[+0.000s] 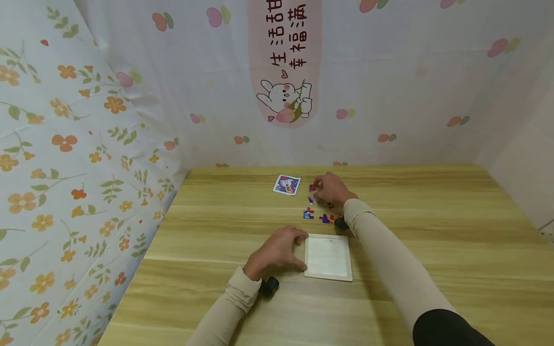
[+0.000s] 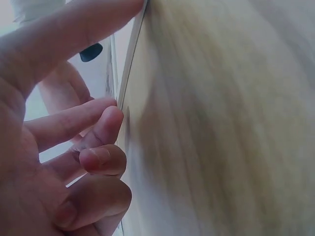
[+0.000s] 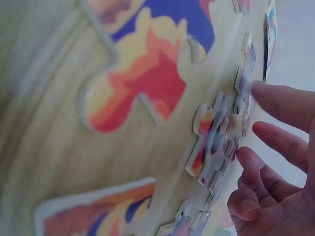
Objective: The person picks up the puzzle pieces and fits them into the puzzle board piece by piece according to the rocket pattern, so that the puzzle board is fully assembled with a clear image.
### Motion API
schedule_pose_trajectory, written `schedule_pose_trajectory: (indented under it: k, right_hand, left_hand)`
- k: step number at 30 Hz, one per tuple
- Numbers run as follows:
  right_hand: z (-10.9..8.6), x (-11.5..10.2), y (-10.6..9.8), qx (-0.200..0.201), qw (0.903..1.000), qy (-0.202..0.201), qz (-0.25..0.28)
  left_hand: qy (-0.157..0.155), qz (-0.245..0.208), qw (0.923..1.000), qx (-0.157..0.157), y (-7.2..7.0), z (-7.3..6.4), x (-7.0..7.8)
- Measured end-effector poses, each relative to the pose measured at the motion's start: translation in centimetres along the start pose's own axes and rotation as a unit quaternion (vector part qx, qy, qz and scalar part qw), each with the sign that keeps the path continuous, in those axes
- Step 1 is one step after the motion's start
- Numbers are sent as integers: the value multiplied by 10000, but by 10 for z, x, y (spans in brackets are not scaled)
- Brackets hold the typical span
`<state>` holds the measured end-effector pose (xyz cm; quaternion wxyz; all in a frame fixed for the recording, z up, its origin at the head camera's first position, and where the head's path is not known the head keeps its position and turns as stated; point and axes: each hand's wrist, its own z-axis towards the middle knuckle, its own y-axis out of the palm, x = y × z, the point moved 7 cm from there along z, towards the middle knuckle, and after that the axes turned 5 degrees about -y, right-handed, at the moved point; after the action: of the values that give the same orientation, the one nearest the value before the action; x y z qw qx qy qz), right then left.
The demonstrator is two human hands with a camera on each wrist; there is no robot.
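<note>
Clearly nearer the puzzle pieces (image 1: 308,213), scattered beyond the tray (image 1: 327,257) on the worktop (image 1: 433,230), is the right hand (image 1: 332,190), fingers parted, no grip visible; the left hand (image 1: 277,247) touches the tray's left edge, fingers spread, not clasping it.

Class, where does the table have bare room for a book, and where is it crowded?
The table is bare right of the right sleeve and between the flowered cloth and the left hand. It is crowded beyond the tray and right of the picture card, where puzzle pieces lie around the right hand.
</note>
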<state>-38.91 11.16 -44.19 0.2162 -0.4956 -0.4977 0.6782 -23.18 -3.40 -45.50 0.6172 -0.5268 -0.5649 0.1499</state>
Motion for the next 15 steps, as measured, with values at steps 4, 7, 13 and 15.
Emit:
schedule_pose_trajectory:
  k: [4, 7, 13, 15]
  right_hand:
    - [1, 3, -1, 18, 9998, 111, 189]
    - [1, 4, -3, 21, 9996, 198, 212]
    - [2, 4, -3, 24, 9997, 241, 90]
    - [2, 5, -3, 26, 9994, 312, 111]
  left_hand:
    - [-30, 134, 9999, -16, 0, 0, 0]
    - [-67, 137, 9999, -7, 0, 1, 0]
    - [-103, 255, 9996, 20, 0, 0, 1]
    - [-93, 331, 9994, 33, -1, -1, 2]
